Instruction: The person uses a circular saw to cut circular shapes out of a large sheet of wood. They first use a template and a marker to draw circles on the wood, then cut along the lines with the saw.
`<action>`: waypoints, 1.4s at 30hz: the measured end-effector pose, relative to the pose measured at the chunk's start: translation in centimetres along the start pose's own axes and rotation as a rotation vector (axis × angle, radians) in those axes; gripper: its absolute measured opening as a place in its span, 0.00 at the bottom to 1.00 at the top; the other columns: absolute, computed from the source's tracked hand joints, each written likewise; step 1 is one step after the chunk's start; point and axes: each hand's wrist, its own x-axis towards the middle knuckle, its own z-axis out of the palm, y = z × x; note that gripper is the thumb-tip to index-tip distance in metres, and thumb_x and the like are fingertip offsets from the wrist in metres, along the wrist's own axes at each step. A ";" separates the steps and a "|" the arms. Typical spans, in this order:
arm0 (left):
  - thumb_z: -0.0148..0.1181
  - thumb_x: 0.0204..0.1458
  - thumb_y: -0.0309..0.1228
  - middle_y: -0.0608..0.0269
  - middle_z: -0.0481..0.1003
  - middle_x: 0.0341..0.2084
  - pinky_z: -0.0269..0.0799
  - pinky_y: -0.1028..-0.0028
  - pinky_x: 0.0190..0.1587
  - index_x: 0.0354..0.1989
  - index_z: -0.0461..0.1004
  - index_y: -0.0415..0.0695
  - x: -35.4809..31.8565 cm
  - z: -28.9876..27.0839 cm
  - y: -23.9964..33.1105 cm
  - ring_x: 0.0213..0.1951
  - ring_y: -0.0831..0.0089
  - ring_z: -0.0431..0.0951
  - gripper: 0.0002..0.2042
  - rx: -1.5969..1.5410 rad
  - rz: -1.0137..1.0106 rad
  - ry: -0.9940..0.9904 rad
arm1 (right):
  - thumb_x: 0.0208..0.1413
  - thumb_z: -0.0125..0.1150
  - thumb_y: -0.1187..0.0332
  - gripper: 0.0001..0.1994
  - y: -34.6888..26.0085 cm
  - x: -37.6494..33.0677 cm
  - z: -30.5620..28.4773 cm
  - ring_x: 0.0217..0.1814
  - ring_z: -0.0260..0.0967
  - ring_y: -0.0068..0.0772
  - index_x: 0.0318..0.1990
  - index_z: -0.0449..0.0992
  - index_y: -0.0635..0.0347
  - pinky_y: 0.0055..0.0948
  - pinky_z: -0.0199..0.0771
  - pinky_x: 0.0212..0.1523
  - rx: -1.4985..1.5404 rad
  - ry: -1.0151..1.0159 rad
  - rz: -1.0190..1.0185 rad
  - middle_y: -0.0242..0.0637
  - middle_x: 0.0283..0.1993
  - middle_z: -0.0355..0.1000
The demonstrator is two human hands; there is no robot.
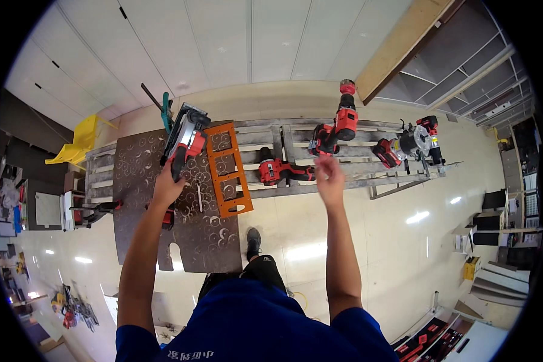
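Note:
My left hand [169, 186] is wrapped round the rear handle of a red and silver circular saw [190, 137], which is over the far part of a dark board [133, 175] covered in ring marks. My right hand [330, 180] is raised beside the handle end of a red and black power tool [274, 171] lying on its side. Its fingers are blurred, and whether they touch that handle cannot be made out. Beyond it lies a red cordless drill [346, 120] fitted with a hole saw [347, 87]. Right of the saw is an orange slotted template [223, 187].
A slatted grey bench [362, 179] carries these tools. At its right end is a trim router [413, 143] with red parts. A teal clamp [166, 114] is behind the saw. A yellow chair [83, 140] is at the far left; white panels [223, 42] rise behind.

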 end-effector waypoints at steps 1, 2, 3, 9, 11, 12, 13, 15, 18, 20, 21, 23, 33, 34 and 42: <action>0.63 0.47 0.34 0.36 0.77 0.32 0.74 0.52 0.41 0.55 0.64 0.38 0.0 0.0 -0.1 0.40 0.39 0.77 0.27 0.020 -0.023 -0.019 | 0.54 0.58 0.80 0.12 0.0 1.0 -0.1 0.45 0.75 0.26 0.47 0.72 0.64 0.26 0.74 0.48 0.059 0.030 0.014 0.36 0.41 0.76; 0.62 0.48 0.33 0.35 0.76 0.32 0.74 0.51 0.41 0.56 0.63 0.38 0.1 0.1 -0.2 0.39 0.38 0.77 0.27 0.040 -0.045 -0.039 | 0.54 0.57 0.81 0.13 0.3 1.8 -0.2 0.45 0.74 0.24 0.47 0.72 0.64 0.24 0.74 0.47 0.117 0.060 0.026 0.35 0.40 0.76; 0.61 0.48 0.32 0.34 0.76 0.32 0.74 0.50 0.41 0.56 0.62 0.38 -0.1 0.0 -0.3 0.39 0.37 0.77 0.27 0.071 -0.045 -0.050 | 0.55 0.56 0.81 0.13 0.5 2.3 -0.4 0.44 0.74 0.22 0.48 0.72 0.64 0.23 0.74 0.47 0.175 0.092 0.038 0.34 0.40 0.76; 0.61 0.48 0.31 0.33 0.76 0.31 0.74 0.49 0.39 0.58 0.60 0.38 0.7 -1.8 -1.3 0.37 0.36 0.77 0.28 0.133 -0.022 -0.115 | 0.48 0.67 0.70 0.28 3.0 0.7 -2.8 0.56 0.71 0.41 0.58 0.65 0.62 0.41 0.69 0.53 -0.359 0.229 0.159 0.44 0.52 0.74; 0.61 0.48 0.31 0.33 0.76 0.33 0.74 0.49 0.40 0.59 0.60 0.40 0.6 -1.4 -2.2 0.37 0.36 0.77 0.29 0.126 0.060 -0.068 | 0.47 0.71 0.69 0.36 4.2 2.3 -3.9 0.59 0.68 0.42 0.63 0.59 0.61 0.40 0.67 0.56 -0.335 0.277 0.156 0.49 0.57 0.70; 0.61 0.48 0.31 0.33 0.76 0.34 0.74 0.48 0.40 0.60 0.60 0.41 0.6 -1.1 -2.9 0.37 0.36 0.77 0.29 0.123 0.100 -0.046 | 0.45 0.74 0.65 0.41 5.2 3.9 -4.3 0.60 0.66 0.42 0.65 0.57 0.61 0.38 0.65 0.57 -0.287 0.283 0.064 0.50 0.59 0.67; 0.61 0.48 0.32 0.34 0.76 0.35 0.74 0.49 0.40 0.61 0.59 0.42 0.5 -1.1 -3.0 0.37 0.36 0.77 0.30 0.116 0.096 -0.036 | 0.45 0.75 0.65 0.40 5.4 5.8 -4.3 0.56 0.67 0.40 0.64 0.58 0.61 0.37 0.67 0.55 -0.254 0.269 -0.049 0.47 0.56 0.69; 0.62 0.48 0.33 0.35 0.76 0.37 0.74 0.49 0.40 0.63 0.58 0.45 -0.4 -1.7 -2.4 0.38 0.37 0.77 0.32 0.110 0.062 -0.012 | 0.44 0.76 0.63 0.38 5.6 9.2 -3.3 0.49 0.69 0.37 0.62 0.60 0.62 0.36 0.69 0.51 -0.172 0.216 -0.270 0.42 0.50 0.71; 0.65 0.47 0.39 0.38 0.73 0.50 0.72 0.53 0.51 0.68 0.53 0.45 -1.0 -2.2 0.7 0.49 0.40 0.75 0.39 0.035 0.006 -0.045 | 0.46 0.76 0.63 0.24 7.1 13.2 -5.7 0.31 0.66 0.26 0.47 0.70 0.57 0.30 0.71 0.34 -0.218 -0.016 0.114 0.27 0.30 0.69; 0.63 0.48 0.35 0.42 0.72 0.50 0.73 0.55 0.49 0.65 0.56 0.45 -3.2 -3.1 2.1 0.49 0.44 0.76 0.35 0.087 0.025 0.233 | 0.48 0.75 0.62 0.18 6.4 12.9 -4.5 0.30 0.67 0.21 0.44 0.75 0.54 0.26 0.68 0.30 -0.057 0.010 0.241 0.26 0.33 0.71; 0.62 0.49 0.32 0.45 0.74 0.47 0.74 0.57 0.48 0.64 0.59 0.47 -5.1 -4.6 3.3 0.47 0.46 0.76 0.32 0.027 -0.025 0.320 | 0.51 0.73 0.62 0.19 4.3 12.5 -3.1 0.31 0.68 0.22 0.48 0.76 0.57 0.24 0.68 0.30 -0.120 0.013 0.164 0.27 0.34 0.73; 0.61 0.48 0.27 0.48 0.74 0.45 0.75 0.60 0.46 0.59 0.63 0.45 -10.4 -5.9 2.4 0.46 0.50 0.77 0.27 -0.150 -0.055 0.322 | 0.55 0.69 0.64 0.15 5.7 12.5 -3.6 0.44 0.70 0.30 0.45 0.76 0.62 0.30 0.68 0.51 -0.142 -0.008 0.021 0.33 0.39 0.73; 0.62 0.48 0.18 0.53 0.79 0.44 0.78 0.66 0.44 0.52 0.72 0.39 -30.7 -5.8 -6.0 0.42 0.64 0.82 0.20 -0.369 -0.506 0.392 | 0.59 0.60 0.65 0.11 17.1 19.2 -6.9 0.35 0.73 0.30 0.47 0.77 0.57 0.35 0.73 0.41 -0.767 0.365 -0.188 0.35 0.31 0.75; 0.64 0.47 0.20 0.53 0.78 0.45 0.76 0.66 0.46 0.54 0.72 0.40 -31.5 -5.8 -4.2 0.42 0.63 0.81 0.22 -0.362 -0.552 0.350 | 0.59 0.60 0.65 0.11 16.8 16.2 -5.3 0.35 0.73 0.30 0.47 0.77 0.57 0.34 0.73 0.41 -0.681 0.323 -0.249 0.35 0.32 0.75; 0.61 0.52 0.29 0.51 0.74 0.47 0.73 0.62 0.50 0.57 0.67 0.42 -27.5 -6.4 5.3 0.49 0.56 0.76 0.22 -0.687 -0.023 0.043 | 0.63 0.56 0.63 0.12 -0.9 -8.8 8.0 0.36 0.72 0.28 0.50 0.76 0.56 0.31 0.74 0.40 -0.150 0.029 -0.123 0.36 0.34 0.75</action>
